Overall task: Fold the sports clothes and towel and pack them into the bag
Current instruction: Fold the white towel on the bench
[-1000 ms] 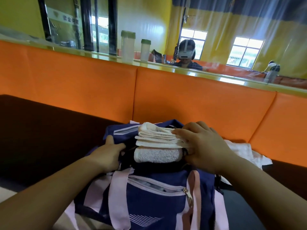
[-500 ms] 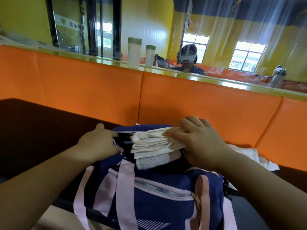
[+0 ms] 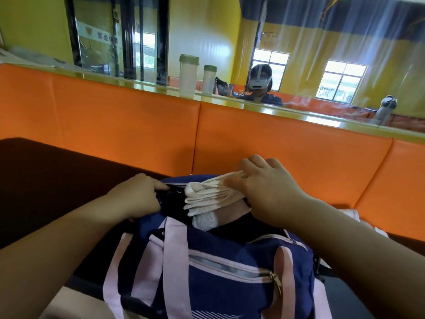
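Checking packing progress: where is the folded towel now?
Head view, centre: the towel sticks out of the open top of the bag, gripped by the right hand, with the left hand holding the rim to its left.

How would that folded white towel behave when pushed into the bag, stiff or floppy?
Probably floppy: the folded towel bends and its layers fan apart under the right hand. Likely light and squashable, since it droops into the opening of the bag. Its nubby surface suggests it won't slip easily.
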A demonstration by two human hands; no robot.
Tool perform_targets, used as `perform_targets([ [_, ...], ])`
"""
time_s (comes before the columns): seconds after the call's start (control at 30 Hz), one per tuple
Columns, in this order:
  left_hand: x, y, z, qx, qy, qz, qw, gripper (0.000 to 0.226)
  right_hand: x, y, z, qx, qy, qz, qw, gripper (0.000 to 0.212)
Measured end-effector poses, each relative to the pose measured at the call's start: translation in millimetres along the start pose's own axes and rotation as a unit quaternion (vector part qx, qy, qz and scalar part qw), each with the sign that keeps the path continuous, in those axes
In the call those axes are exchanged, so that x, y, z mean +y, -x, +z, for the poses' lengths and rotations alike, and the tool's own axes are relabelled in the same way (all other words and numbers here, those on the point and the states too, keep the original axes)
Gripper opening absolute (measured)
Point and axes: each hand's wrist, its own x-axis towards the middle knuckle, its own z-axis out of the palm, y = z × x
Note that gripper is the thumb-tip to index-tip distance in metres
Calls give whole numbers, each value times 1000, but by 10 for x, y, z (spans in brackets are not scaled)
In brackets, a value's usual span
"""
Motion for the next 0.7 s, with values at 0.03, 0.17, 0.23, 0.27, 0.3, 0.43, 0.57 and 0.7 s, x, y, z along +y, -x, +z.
perform_targets([
  [0.03,18,13,-37,-15,22,5,1000,60,-17,-16,-12,-8,4,-3,1000,49],
  [0.17,88,42,-140,-61,25,26,997,73,-142,-154,-45,-58,-19,-43,997,45],
  [0.23,115,49,-179,-75,14,38,996,75,-195,-258,-59,-108,-70,-30,991,42],
  [0.27,118,46,-192,-81,10,42,996,74,-210,-321,-70,-134,-100,-13,986,40],
  [0.3,127,56,-205,-87,8,44,995,73,-220,-386,-75,-156,-134,4,979,41],
  [0.43,106,71,-205,-107,-5,38,994,82,-296,-612,-1,-208,-320,76,921,43],
  [0.57,55,84,-194,-122,-18,60,991,84,-530,-677,255,-237,-490,151,825,25],
  [0.7,51,115,-213,-109,-31,98,989,79,-619,-640,418,-146,-522,212,813,13],
])
